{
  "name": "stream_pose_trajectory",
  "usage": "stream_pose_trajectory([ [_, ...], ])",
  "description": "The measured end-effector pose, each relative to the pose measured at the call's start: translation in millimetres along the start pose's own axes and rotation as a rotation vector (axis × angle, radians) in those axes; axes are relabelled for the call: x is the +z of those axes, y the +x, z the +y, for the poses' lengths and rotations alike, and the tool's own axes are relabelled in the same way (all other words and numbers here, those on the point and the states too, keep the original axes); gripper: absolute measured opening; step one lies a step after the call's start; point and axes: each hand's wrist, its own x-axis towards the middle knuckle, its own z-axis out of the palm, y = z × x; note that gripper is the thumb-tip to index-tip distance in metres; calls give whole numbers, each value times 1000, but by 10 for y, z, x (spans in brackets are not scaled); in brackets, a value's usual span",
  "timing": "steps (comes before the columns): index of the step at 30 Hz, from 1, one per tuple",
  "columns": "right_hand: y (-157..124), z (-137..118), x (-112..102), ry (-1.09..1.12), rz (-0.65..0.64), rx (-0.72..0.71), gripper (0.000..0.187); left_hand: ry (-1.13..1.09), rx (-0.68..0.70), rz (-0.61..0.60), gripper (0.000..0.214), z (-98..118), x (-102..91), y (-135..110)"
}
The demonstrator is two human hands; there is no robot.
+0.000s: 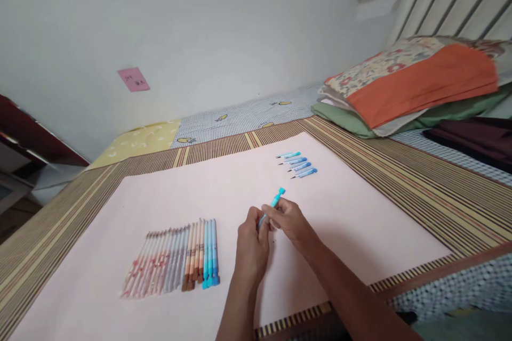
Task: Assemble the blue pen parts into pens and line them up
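Note:
Both my hands meet over the pale pink sheet, closed around one turquoise pen. My left hand grips its lower part, which the fingers mostly hide. With thumb and fingers, my right hand pinches the middle, and the pen's wide turquoise end sticks out at the top. Beyond my hands lie several short blue-and-white pen pieces with dark pointed tips facing left. To the left, a row of pens lies side by side: clear-and-red, greyish, peach-and-brown, then blue ones.
The pink sheet rests on a striped mat over a bed. At the right back is a stack of folded bedding, with dark cloth in front. A pink note sticks to the white wall.

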Motion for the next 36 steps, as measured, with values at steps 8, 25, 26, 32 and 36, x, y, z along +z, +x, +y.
stream_pose_trajectory([
  [8, -49, -141, -147, 15, -192, -10, 29, -93, -2, -46, 39, 38, -61, 14],
  [25, 10, -53, -177, -31, -174, -69, 31, -210, -63, -91, 26, -34, -46, 12],
  [26, 13, -47, -183, -22, -168, -77, 31, -211, -59, -94, 25, -37, -44, 14],
  [32, 13, -12, -105, 44, -147, -66, 31, -256, -31, -83, 21, -43, -5, 49],
  [36, -15, -21, -83, 7, -142, -84, 29, -328, -22, -63, 22, -35, -20, 74],
])
